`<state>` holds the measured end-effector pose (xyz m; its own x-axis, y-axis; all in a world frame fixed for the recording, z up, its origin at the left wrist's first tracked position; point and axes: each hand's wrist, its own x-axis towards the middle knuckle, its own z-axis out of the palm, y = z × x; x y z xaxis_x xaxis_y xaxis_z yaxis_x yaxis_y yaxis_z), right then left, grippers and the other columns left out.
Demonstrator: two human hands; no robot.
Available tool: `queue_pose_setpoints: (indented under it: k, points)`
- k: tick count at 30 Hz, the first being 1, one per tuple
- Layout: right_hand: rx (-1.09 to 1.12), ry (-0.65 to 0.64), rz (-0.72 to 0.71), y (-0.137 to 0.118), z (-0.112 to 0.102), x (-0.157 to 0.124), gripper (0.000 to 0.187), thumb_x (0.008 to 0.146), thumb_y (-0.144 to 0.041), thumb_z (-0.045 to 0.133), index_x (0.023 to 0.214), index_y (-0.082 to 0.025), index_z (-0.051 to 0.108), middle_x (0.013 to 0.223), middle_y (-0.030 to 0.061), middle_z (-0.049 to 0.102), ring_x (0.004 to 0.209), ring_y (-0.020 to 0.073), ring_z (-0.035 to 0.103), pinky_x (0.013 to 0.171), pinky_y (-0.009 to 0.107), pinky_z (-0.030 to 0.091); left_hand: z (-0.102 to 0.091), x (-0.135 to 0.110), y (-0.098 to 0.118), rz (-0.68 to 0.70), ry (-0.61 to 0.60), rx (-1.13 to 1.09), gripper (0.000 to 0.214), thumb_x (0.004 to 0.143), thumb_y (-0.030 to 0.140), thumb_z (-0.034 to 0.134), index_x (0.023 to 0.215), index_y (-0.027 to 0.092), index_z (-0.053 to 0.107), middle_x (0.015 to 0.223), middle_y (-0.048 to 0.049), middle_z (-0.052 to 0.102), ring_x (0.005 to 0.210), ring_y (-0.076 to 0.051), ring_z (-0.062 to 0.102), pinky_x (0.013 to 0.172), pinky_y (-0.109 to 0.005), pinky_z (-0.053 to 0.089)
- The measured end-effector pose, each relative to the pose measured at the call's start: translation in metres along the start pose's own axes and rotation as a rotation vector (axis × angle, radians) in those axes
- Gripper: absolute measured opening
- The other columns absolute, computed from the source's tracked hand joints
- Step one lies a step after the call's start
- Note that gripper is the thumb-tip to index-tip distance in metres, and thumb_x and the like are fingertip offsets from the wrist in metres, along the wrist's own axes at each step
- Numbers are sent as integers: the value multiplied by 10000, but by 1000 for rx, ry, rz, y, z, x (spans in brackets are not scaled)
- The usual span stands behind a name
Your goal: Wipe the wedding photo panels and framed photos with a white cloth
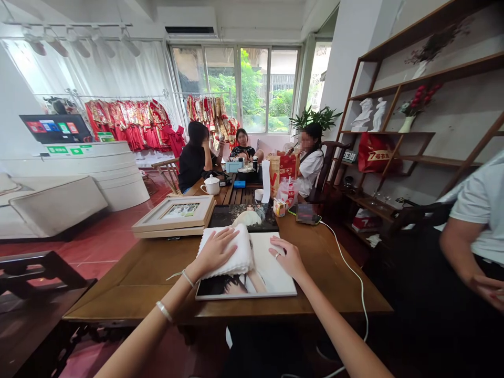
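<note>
My left hand point(216, 251) lies flat on a folded white cloth point(243, 247) with a scalloped edge. Its fingers are stretched out and do not wrap round the cloth. Beneath the cloth is a white photo panel or album point(275, 278), near the front of the wooden table; part of its printed picture is hidden. My right hand point(289, 258) rests at the panel's right side, fingers apart and nothing held. Just behind lies a dark photo panel or album point(263, 219) with a figure printed on it.
Stacked framed pictures point(173, 214) lie on the table point(142, 273) at left, near a white lidded cup point(211, 185). A phone point(306, 214) with a white cable point(356, 275) lies at right, beside a small box point(279, 208). Several people sit around, one close at right.
</note>
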<state>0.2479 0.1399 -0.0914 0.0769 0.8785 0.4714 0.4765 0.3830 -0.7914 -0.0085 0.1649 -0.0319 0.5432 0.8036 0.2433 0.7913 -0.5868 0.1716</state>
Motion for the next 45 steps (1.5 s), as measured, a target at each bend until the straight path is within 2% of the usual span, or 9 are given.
queue_pose_setpoints:
  k: [11, 14, 18, 23, 26, 31, 39, 42, 45]
  points:
    - [8, 18, 13, 0, 2, 0, 242, 722, -194, 618, 940, -169, 722, 1112, 124, 686, 1077, 248, 628, 998, 412, 455, -9, -68, 35, 41, -35, -11, 500, 931, 420, 364, 1416, 306, 313, 1463, -29, 366, 1365, -260, 275, 1107, -549, 186]
    - [14, -3, 2, 1, 1, 0, 251, 725, -202, 616, 952, -172, 718, 1121, 122, 682, 1091, 250, 620, 999, 420, 453, -11, -62, 37, 37, -78, -25, 488, 928, 429, 369, 1400, 306, 347, 1464, -31, 363, 1361, -258, 284, 1102, -546, 200]
    - [22, -16, -5, 2, 0, 0, 248, 725, -214, 622, 950, -177, 718, 1113, 115, 687, 1090, 246, 621, 999, 419, 453, -7, -31, 25, 21, -99, -41, 491, 923, 433, 376, 1391, 284, 365, 1460, -46, 372, 1353, -264, 300, 1098, -551, 197]
    - [12, -8, -12, 3, 0, 0, 241, 722, -213, 631, 941, -169, 719, 1108, 127, 687, 1082, 251, 626, 992, 424, 459, 2, 12, 5, 32, -41, -21, 485, 920, 408, 380, 1374, 237, 401, 1429, -67, 419, 1327, -266, 346, 1085, -520, 239]
    - [-5, 5, 2, 2, 1, 1, 242, 724, -202, 627, 944, -161, 718, 1115, 137, 682, 1089, 256, 621, 997, 430, 454, 6, 25, -2, 31, -13, -6, 483, 918, 405, 381, 1364, 223, 417, 1415, -75, 439, 1315, -266, 363, 1080, -510, 250]
    - [-27, 18, -1, 2, 1, 1, 240, 731, -197, 618, 947, -157, 716, 1119, 140, 680, 1089, 257, 621, 1000, 432, 450, 9, 16, 8, 11, 1, 11, 476, 921, 401, 373, 1370, 247, 405, 1422, -72, 429, 1337, -266, 327, 1083, -552, 209]
    - [-30, -5, -41, 6, -1, 1, 241, 738, -209, 603, 949, -181, 717, 1107, 119, 689, 1094, 250, 618, 995, 432, 453, 7, -30, 69, 113, -40, -69, 501, 916, 411, 384, 1405, 316, 329, 1454, -28, 384, 1363, -258, 275, 1102, -555, 169]
    - [-24, -27, -55, 6, -3, 2, 251, 737, -202, 587, 949, -175, 718, 1104, 120, 690, 1099, 251, 615, 994, 434, 452, 8, -28, 79, 117, -59, -79, 510, 908, 426, 401, 1402, 316, 336, 1453, -33, 386, 1360, -270, 280, 1097, -554, 185]
    - [-23, -43, -57, 6, -5, 2, 275, 731, -177, 563, 958, -173, 717, 1101, 116, 692, 1106, 246, 610, 998, 428, 447, 11, -10, 74, 95, -81, -61, 498, 914, 425, 392, 1397, 311, 345, 1447, -41, 396, 1352, -268, 297, 1087, -549, 205]
